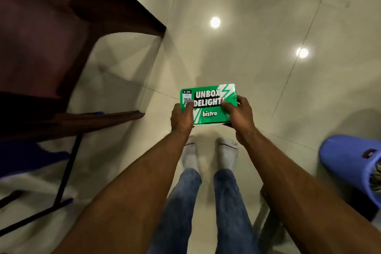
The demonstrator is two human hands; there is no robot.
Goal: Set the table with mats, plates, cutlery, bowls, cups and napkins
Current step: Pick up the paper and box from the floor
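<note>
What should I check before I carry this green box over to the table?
1. Both hands on the green box: ok, left hand and right hand hold its two ends.
2. Grip firm: ok, thumbs on top, fingers curled round the ends.
3. Box shut: cannot tell.
4. Floor ahead free: ok.
5. Table near: ok, on the left.
6. Blue bin out of the way: ok, off to the right.

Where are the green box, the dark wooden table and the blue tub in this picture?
green box (208, 101): head view, on its printed top face.
dark wooden table (115, 4): head view, on its top near the corner.
blue tub (348, 156): head view, on its outer wall.
</note>
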